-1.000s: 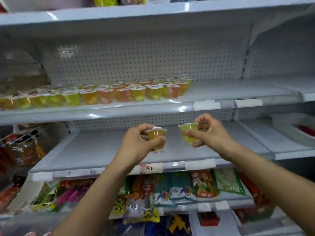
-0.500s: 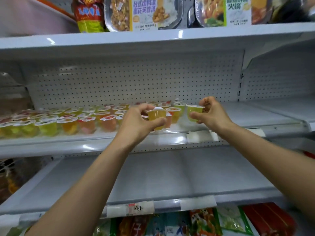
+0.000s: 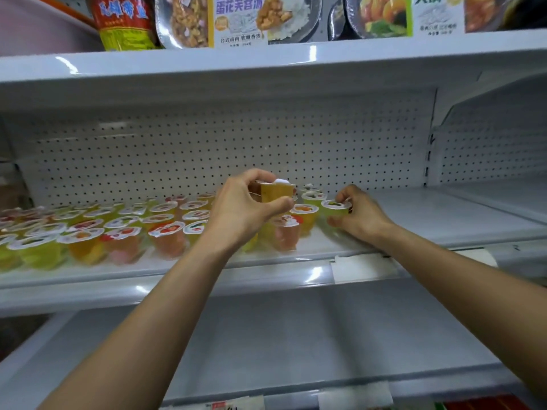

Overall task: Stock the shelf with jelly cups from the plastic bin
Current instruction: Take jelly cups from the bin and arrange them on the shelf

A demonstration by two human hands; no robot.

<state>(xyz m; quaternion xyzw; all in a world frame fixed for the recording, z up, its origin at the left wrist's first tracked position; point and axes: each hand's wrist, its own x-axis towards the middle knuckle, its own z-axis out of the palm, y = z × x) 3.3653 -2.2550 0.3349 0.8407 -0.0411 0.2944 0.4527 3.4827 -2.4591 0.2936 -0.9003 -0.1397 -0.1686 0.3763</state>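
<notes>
— Amber jelly cup in the left hand: thumb underneath, fingers curled over the top, held in the air above the rows of cups on the white shelf.
— And the right hand?
— It pinches a green jelly cup by its sides, low down at the right-hand end of the rows. I can't tell whether its base touches the shelf, because the fingers hide it.
— The other cups?
— Upright and packed close, in yellow, orange, pink and green, running from the left edge up to the hands.
— Behind them?
— A white pegboard back. Boxed ready meals and a red-and-yellow pack stand on the shelf above. A paper label sits on the front rail just below the right wrist.
</notes>
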